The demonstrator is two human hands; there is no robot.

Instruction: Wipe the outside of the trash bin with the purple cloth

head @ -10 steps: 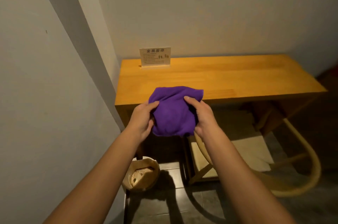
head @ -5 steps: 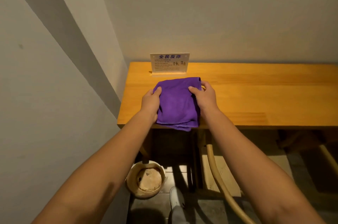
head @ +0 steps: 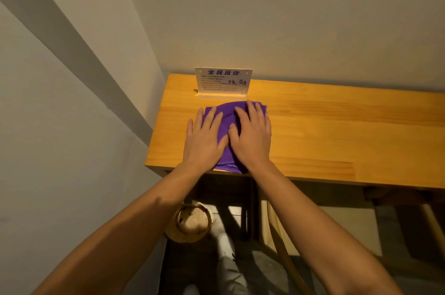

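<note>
Purple cloth [head: 226,116] under both flat hands [head: 228,138]

Both hands rest on the desk [head: 337,130]. Ahead of the fingertips, the sign stand [head: 223,81] and wall block passage. Left of the left hand [head: 204,140], the side wall is near. Right of the right hand [head: 252,135], bare desktop extends. Below the wrists, the trash bin [head: 190,223] stands beside a chair [head: 284,241].

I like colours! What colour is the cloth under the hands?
Purple cloth, seen in the head view, lying on the wooden table.
</note>
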